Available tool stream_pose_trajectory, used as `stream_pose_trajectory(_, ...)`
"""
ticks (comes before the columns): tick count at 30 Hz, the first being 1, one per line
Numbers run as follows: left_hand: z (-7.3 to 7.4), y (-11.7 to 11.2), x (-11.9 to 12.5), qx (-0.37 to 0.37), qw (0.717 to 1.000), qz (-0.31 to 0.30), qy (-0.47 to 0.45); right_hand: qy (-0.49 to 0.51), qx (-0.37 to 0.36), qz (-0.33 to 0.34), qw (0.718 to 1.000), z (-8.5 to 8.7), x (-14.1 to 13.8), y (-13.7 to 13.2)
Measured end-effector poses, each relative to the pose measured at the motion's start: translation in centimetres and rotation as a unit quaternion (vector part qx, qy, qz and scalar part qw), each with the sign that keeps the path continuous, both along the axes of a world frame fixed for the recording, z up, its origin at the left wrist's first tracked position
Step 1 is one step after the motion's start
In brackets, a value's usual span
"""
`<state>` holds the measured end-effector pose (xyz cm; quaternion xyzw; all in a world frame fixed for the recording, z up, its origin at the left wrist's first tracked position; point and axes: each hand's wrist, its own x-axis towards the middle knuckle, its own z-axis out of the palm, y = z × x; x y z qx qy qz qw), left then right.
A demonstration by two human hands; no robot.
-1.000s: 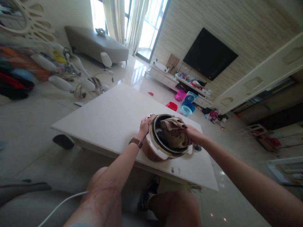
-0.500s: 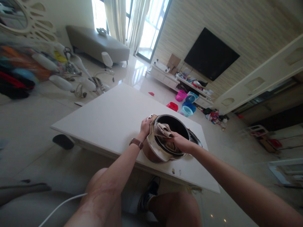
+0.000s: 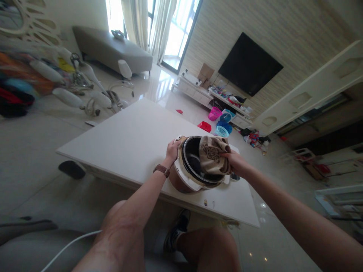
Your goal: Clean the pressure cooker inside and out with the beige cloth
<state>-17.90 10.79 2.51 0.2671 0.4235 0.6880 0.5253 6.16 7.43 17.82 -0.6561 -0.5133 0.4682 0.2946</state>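
Note:
An electric cooker (image 3: 181, 183) with a brown body and a cream rim stands on the white table (image 3: 127, 132), near its front edge. It is uncovered, and its dark inner pot (image 3: 193, 160) shows. My left hand (image 3: 171, 152) grips the cooker's left rim, its fingertips partly hidden. Pinched in my right hand (image 3: 237, 164) is a beige cloth (image 3: 212, 153) with a brown pattern. The cloth hangs spread over the right part of the pot's mouth. Behind the cooker, a dark round thing (image 3: 235, 176) is mostly hidden.
Two small items (image 3: 205, 203) lie by the table's front edge. Beyond the table are a red basin (image 3: 204, 126), a light blue basket (image 3: 221, 131) and a pink basket (image 3: 214, 113) on the floor. A white lamp fixture (image 3: 98, 98) lies at left. A white cable (image 3: 70, 247) runs beside my left leg.
My right hand has lifted the cloth from inside the pot, up and to the right, and the cloth has opened out. My left hand keeps its grip on the rim.

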Motion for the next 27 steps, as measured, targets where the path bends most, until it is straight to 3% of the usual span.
stream_pose_trajectory(3,-0.5,0.2,0.1,0.008,1.000,-0.002,-0.004,0.037,0.000,-0.094,0.995,-1.5,-1.8,0.5)
stream_pose_trajectory(6,-0.5,0.2,0.0,0.008,1.000,0.004,0.009,0.071,0.009,-0.065,0.995,-3.6,-5.1,0.4)
stream_pose_trajectory(10,-0.2,0.2,-0.1,0.004,1.000,0.007,0.008,0.054,0.046,0.090,0.993,-5.9,-8.7,-0.9)
stream_pose_trajectory(13,-0.2,0.2,-0.1,0.006,1.000,0.001,0.004,0.014,0.079,0.205,0.976,-6.3,-8.6,-1.8)
stream_pose_trajectory(16,-0.4,0.3,0.0,0.005,1.000,-0.003,-0.008,-0.018,0.022,0.300,0.954,-5.6,-6.6,-1.9)
stream_pose_trajectory(20,-0.8,0.3,0.1,0.009,1.000,-0.009,-0.020,-0.094,-0.091,0.415,0.901,-3.5,-3.7,-1.5)
stream_pose_trajectory(23,-0.7,0.3,0.1,0.011,1.000,-0.006,-0.017,-0.102,-0.110,0.390,0.908,-1.5,-2.2,-1.0)
stream_pose_trajectory(27,-0.3,0.1,0.0,0.008,1.000,-0.007,-0.022,-0.096,-0.001,0.184,0.978,-0.2,-0.6,0.4)
